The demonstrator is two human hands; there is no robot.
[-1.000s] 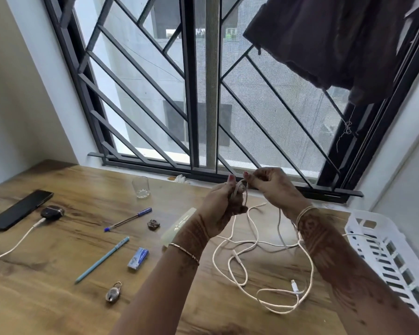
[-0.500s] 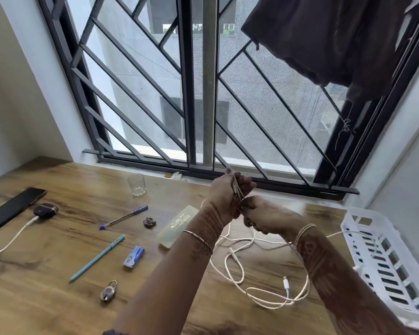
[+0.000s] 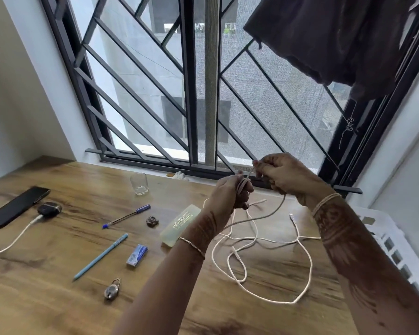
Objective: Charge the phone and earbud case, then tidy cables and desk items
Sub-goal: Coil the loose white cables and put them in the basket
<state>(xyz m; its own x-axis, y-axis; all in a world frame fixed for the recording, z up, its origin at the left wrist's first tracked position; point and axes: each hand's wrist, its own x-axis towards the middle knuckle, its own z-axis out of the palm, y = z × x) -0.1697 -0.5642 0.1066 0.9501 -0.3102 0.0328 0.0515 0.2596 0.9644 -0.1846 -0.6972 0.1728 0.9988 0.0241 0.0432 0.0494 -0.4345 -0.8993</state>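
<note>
The left hand (image 3: 229, 199) curls its fingers (image 3: 248, 189) round a small bundle of the white cable (image 3: 309, 269), and the right hand (image 3: 286, 176) pinches one strand just beside and above them. The rest sprawls on the bench (image 3: 46, 298) below both sets of fingers, in crossing loops. Pulled in fast, those crossings would likely cinch into a knot, and a slack pinch could let the bundle spring apart. The bundle's long axis stands roughly upright; the taut strand rises rightward between the hands; the free plug (image 3: 292, 215), under the right fingers, points toward the window (image 3: 209, 93)
</note>
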